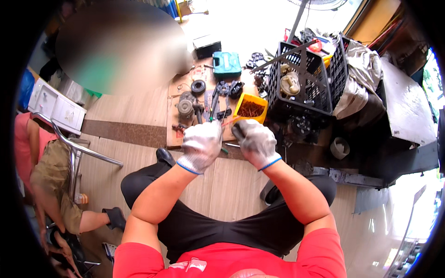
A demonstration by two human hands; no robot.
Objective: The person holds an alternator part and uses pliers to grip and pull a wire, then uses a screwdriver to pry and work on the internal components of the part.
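My left hand [201, 144], in a white knit glove with a blue cuff, is closed in front of me. Close beside it, my right hand [257, 142] is closed too, in a matching glove with a dark patch near the thumb. A thin reddish strand [229, 121], like wire, runs between the two fists; its ends are hidden in the fingers. Just beyond my right hand stands a yellow bin [263, 114] holding many reddish-brown wire-like pieces [250, 109]. Past my left hand lie a round grey motor-like part [185, 108] and a black ring [198, 86].
A flat board [174, 139] carries the parts and dark tools. Behind are a teal case [227, 64] and a black box [207, 47]. Black crates [301, 109] stand at right, near a white round container [340, 148]. A seated person [51, 171] and a metal chair [92, 155] are at left.
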